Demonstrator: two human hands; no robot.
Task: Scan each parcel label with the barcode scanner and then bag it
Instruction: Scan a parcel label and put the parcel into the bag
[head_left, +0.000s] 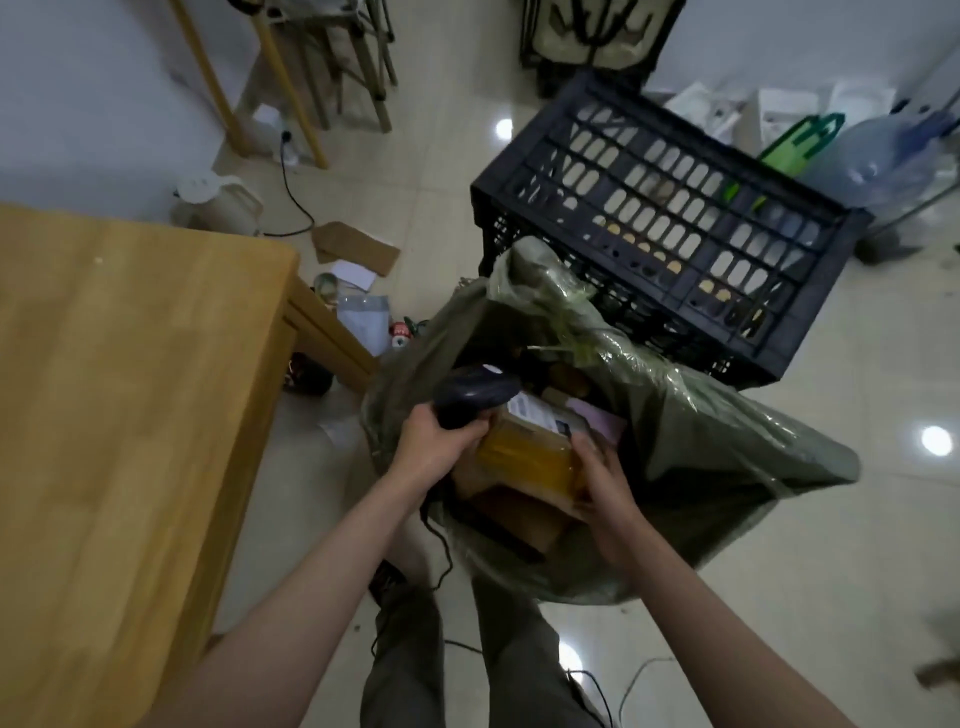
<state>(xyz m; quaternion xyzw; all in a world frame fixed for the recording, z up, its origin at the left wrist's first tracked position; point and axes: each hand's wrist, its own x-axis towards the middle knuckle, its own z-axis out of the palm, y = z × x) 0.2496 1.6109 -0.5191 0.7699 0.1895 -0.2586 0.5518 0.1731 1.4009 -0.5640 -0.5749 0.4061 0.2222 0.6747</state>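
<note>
The left hand (434, 447) grips the barcode scanner (475, 395), which points toward two o'clock. At its three o'clock, touching it, the tape-wrapped parcel (524, 457) is held by the curled fingers of the right hand (605, 486), over the open grey-green bag (701, 441). Beyond, at one o'clock, stands a black crate (670, 218).

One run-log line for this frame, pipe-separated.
left hand: grips barcode scanner | right hand: holds taped parcel over green bag | label: faces up | crate: behind bag
</note>
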